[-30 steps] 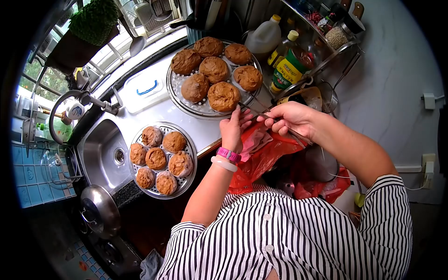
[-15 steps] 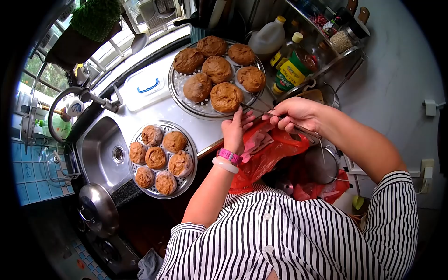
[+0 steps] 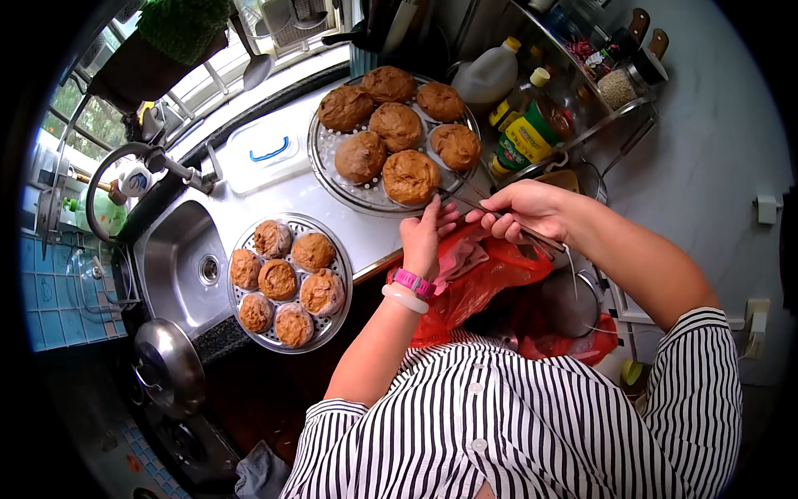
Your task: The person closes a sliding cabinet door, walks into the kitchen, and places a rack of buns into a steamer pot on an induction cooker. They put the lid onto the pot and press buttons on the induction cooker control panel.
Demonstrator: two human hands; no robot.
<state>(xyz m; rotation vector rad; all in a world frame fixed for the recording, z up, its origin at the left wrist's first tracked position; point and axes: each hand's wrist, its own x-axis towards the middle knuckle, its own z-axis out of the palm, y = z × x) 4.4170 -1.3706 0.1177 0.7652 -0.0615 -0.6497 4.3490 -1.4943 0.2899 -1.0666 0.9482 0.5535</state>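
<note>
Brown steamed buns lie on two round perforated steamer racks. The larger rack [image 3: 330, 185] is at the back, and its front bun [image 3: 411, 177] is nearest my hands. My right hand [image 3: 525, 211] grips a pair of dark, thin chopsticks [image 3: 465, 200], whose tips point at that bun's lower right edge. Just below the bun is my left hand [image 3: 426, 239], fingers apart, with a fingertip at the bun's edge; whether it presses on it I cannot tell. The smaller rack [image 3: 342, 274] with several paler-dusted buns [image 3: 278, 279] sits nearer, left of my left arm.
A steel sink [image 3: 179, 266] and faucet [image 3: 179, 166] are at left, with a pot lid [image 3: 170, 366] below. A white lidded box [image 3: 258, 154] stands behind. Bottles [image 3: 532, 137] crowd the right of the larger rack. A red plastic bag [image 3: 474, 287] hangs below my hands.
The whole view has shifted slightly, moving the larger rack a little right and down. Both hands stay by the front bun, chopsticks still in my right hand.
</note>
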